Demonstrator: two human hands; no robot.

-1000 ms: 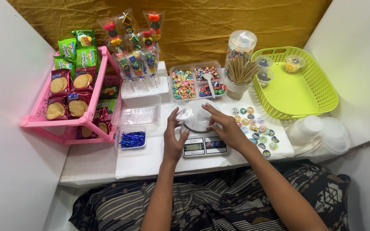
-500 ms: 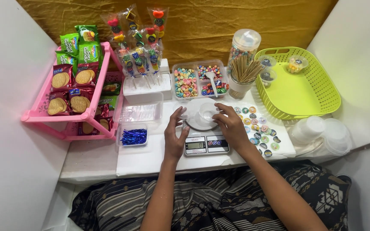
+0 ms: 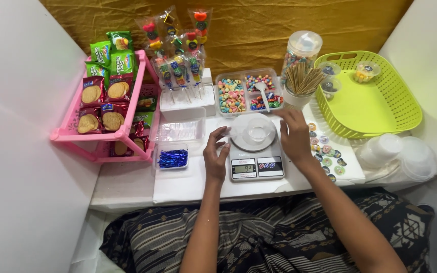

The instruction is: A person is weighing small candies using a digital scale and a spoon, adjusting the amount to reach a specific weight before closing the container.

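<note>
- Clear plastic, a small round cup (image 3: 254,132), now sits upright at the centre of the white round platform of the digital kitchen scale (image 3: 255,151); one second earlier both hands covered this spot and the cup could not be made out.
- Left hand (image 3: 216,157): has drawn back to the scale's left edge, fingers loosely curled, thumb and forefinger pinching a small clear piece (image 3: 224,130), possibly a lid; its exact kind cannot be told.
- Right hand (image 3: 294,135): has shifted to the right of the platform, fingers spread and relaxed, holding nothing, resting above the sheet of round stickers (image 3: 326,151).
- Scale display (image 3: 244,169): lit, showing a reading.
- Judgement: the cup appears released and standing free on the platform, so the weighing surface is loaded with an empty container.
- Nearby: the clear compartment tray of coloured candies (image 3: 249,91) with a white spoon (image 3: 264,94) lies just behind the scale; the lime-green basket (image 3: 380,111) stands to the right.
</note>
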